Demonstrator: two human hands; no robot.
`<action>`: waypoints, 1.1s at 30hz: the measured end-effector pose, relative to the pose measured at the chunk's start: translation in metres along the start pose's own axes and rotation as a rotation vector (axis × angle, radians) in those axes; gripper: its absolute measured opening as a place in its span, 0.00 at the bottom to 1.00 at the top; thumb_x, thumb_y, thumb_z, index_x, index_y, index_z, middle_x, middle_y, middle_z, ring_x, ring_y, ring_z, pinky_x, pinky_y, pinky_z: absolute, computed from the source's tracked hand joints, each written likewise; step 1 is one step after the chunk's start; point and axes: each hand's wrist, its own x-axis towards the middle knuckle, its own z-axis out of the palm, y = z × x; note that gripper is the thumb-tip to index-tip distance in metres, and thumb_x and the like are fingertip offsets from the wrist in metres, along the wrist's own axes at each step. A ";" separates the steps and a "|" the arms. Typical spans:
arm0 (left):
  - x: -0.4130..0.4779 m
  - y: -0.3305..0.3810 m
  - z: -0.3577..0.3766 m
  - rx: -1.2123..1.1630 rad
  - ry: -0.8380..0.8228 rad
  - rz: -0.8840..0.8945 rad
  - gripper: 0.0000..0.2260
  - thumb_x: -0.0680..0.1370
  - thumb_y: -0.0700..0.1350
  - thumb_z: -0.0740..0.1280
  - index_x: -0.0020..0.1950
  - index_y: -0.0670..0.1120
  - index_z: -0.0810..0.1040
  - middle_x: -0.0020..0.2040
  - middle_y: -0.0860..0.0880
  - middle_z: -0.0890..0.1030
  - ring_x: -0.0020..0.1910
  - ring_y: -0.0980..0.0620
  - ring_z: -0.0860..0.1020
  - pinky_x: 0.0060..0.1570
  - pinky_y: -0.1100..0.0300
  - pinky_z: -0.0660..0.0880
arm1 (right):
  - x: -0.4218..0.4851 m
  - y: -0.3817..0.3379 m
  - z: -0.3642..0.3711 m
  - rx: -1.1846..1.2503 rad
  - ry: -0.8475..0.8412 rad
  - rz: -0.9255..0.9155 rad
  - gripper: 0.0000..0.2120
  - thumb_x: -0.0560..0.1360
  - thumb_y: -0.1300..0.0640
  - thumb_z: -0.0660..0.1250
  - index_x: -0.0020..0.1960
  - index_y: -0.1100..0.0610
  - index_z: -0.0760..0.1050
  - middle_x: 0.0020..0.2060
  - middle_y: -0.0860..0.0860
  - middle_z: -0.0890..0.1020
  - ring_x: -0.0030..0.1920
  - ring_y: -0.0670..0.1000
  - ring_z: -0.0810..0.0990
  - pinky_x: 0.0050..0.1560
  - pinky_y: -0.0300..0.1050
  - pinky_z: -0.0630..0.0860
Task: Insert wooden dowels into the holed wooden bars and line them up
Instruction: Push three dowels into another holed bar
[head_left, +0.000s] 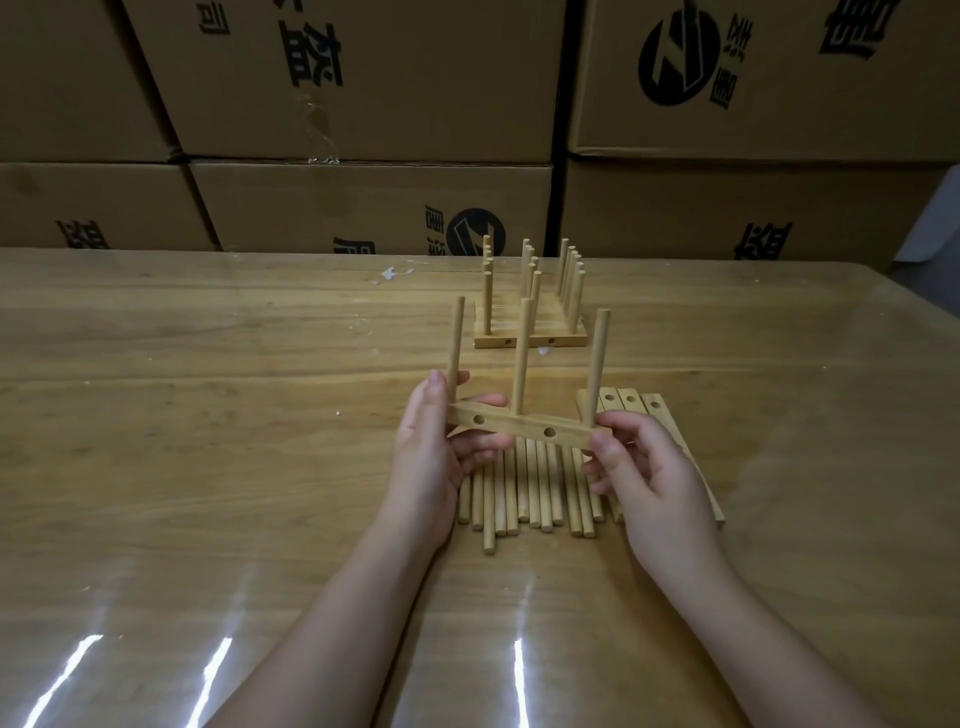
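Note:
I hold a holed wooden bar (524, 427) above the table, with three dowels (521, 358) standing upright in it. My left hand (431, 457) grips the bar's left end, thumb by the left dowel. My right hand (644, 467) pinches its right end. Under the bar lies a row of several loose dowels (524, 493). Several bare holed bars (631, 402) lie side by side to the right, partly hidden by my right hand. Farther back stands a line of several finished bars (530, 340) with upright dowels.
The wooden table (208, 415) has a glossy clear cover with glare spots near the front. Stacked cardboard boxes (363, 104) form a wall along the table's far edge. A small scrap of white tape (392, 274) lies at the back.

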 end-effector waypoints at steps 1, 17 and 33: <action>0.000 0.000 -0.001 0.001 0.001 0.008 0.17 0.75 0.59 0.59 0.55 0.49 0.72 0.44 0.46 0.85 0.28 0.53 0.81 0.30 0.65 0.77 | -0.001 0.000 0.000 -0.017 -0.003 -0.002 0.07 0.76 0.51 0.62 0.50 0.40 0.71 0.41 0.45 0.80 0.39 0.41 0.80 0.37 0.33 0.76; 0.003 -0.002 -0.003 -0.025 0.061 0.009 0.09 0.80 0.51 0.58 0.48 0.47 0.71 0.39 0.45 0.84 0.24 0.54 0.76 0.29 0.64 0.76 | -0.005 0.000 0.004 -0.101 -0.013 -0.061 0.08 0.76 0.53 0.62 0.50 0.39 0.70 0.40 0.38 0.80 0.38 0.41 0.81 0.37 0.37 0.77; 0.003 -0.005 -0.003 0.028 0.083 0.010 0.10 0.82 0.49 0.56 0.47 0.46 0.71 0.40 0.44 0.84 0.26 0.53 0.77 0.30 0.63 0.77 | -0.003 0.004 0.004 -0.073 -0.003 -0.015 0.11 0.77 0.55 0.62 0.49 0.38 0.70 0.31 0.46 0.80 0.34 0.40 0.79 0.33 0.30 0.73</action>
